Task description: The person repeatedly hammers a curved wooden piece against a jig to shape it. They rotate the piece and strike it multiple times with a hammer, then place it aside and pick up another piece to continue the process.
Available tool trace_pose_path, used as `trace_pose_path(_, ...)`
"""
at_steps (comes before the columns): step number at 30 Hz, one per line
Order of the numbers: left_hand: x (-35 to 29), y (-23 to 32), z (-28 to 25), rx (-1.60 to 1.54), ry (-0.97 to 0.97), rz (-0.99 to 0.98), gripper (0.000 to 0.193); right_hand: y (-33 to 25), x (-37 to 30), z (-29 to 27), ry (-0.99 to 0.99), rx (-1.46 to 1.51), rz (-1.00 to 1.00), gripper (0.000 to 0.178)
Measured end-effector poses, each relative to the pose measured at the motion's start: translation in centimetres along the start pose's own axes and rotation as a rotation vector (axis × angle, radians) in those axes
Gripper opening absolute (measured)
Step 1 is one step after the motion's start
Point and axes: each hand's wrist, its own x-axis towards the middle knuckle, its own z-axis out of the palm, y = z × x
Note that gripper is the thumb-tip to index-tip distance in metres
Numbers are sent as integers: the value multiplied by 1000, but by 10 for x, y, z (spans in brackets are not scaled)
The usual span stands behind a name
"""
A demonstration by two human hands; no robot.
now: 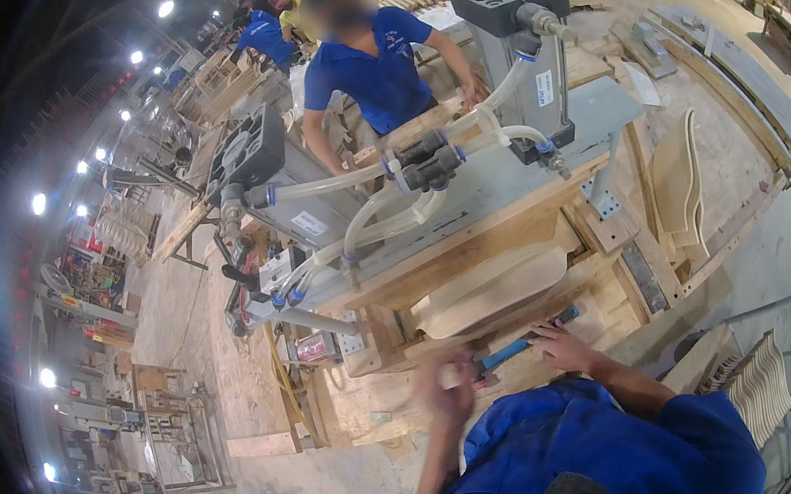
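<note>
A long blue tool [512, 348] with a darker end lies on the wooden bench in front of me; I cannot make out its exact kind. My right hand [563, 348] rests at its near side, fingers stretched out and apart. At the tool's left end, my left hand [446, 388] is smeared by motion, and a pale patch near its fingers is too blurred to name. Just beyond both hands, a curved, pale wooden panel [492, 290] sits in the wooden mould of a press. Two grey pneumatic cylinders [532, 78] stand above it on a grey steel beam [467, 196].
Clear hoses [382, 215] and fittings link the cylinders. Wavy wooden pieces [678, 179] lie at the right of the bench, and a stack of curved strips [758, 392] stands beside my right arm. Across the press, a person in blue [377, 75] has both hands near the beam.
</note>
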Motion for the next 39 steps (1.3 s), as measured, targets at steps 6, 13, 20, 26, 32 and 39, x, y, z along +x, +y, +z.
trace_pose_path(6,-56,-38,74,139,-1202,-321,38,11,-46,-58,311,333,370,22)
trace_pose_path(13,-82,-61,121,115,-1355,-502,41,125,-90,-261,1291,-186,675,47)
trace_pose_path(20,-90,-47,173,215,-1397,-600,42,278,-103,-309,1071,-249,920,49)
trace_pose_path(26,-99,-26,191,212,-1381,-678,44,311,-103,-279,1172,114,888,40)
trace_pose_path(32,-102,-22,212,307,-1499,-659,46,283,-81,-308,1213,93,651,48)
trace_pose_path(39,-86,-23,220,287,-1427,-569,46,279,-93,-309,1154,284,742,46)
